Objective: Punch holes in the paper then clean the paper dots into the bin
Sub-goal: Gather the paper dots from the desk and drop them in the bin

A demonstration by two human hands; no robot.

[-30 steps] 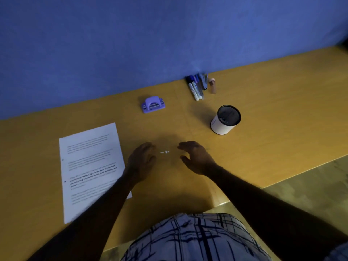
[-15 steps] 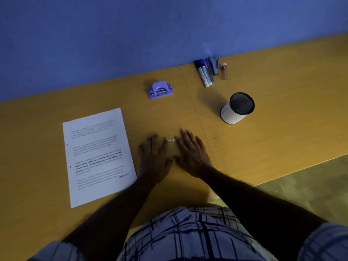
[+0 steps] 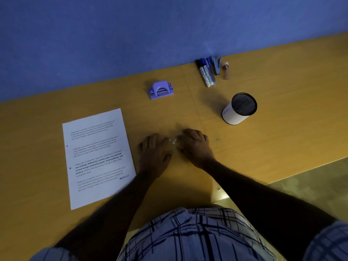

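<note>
On the surface [image 3: 282,91], the punched paper [image 3: 98,157] is lying at nine o'clock of the left hand [image 3: 153,153], which is pressing flat, released. The right hand [image 3: 195,146] is arching loosely, grasping nothing. The bin [image 3: 239,110] is standing at two o'clock, well apart. The paper dots [image 3: 173,141] are risking scattering under a hasty sweep, lying between both hands.

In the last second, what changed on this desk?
Both hands closed in on the paper dots from either side. The left hand now lies flat and the right hand arches its fingers beside them. Nothing was picked up. The paper, hole punch and bin stayed put.
</note>
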